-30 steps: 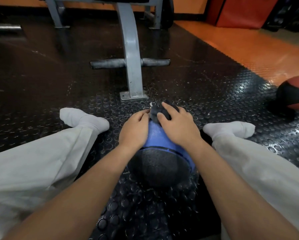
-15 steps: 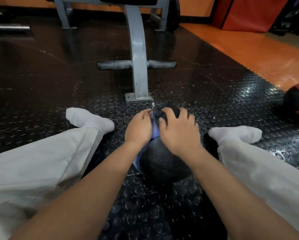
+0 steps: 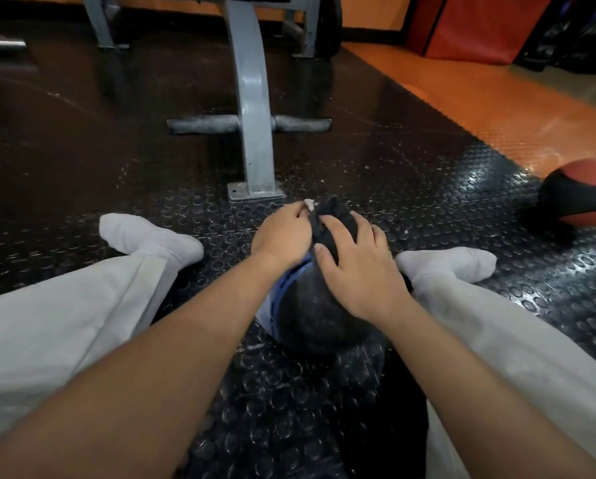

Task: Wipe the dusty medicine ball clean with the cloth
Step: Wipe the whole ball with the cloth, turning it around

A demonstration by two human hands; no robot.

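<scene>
A black and blue medicine ball [image 3: 310, 316] sits on the floor between my outstretched legs, its near black face speckled with dust. A dark bunched cloth [image 3: 331, 216] lies on the ball's far top. My right hand [image 3: 355, 267] presses down on the cloth with spread fingers, the thumb on its near edge. My left hand [image 3: 282, 233] curls over the ball's upper left side, right beside the cloth. A small white tag of the cloth shows at my left fingertips. Most of the blue panel is hidden under my hands.
A grey metal bench frame [image 3: 251, 108] with a padded crossbar stands straight ahead on the black studded rubber mat [image 3: 410, 188]. A red and black medicine ball [image 3: 579, 191] lies at the right. Orange flooring [image 3: 479, 102] runs along the far right. My white-socked feet flank the ball.
The ball has rolled so the black face turned up and the blue panel moved away to the left. My right hand with the cloth slid over the top.
</scene>
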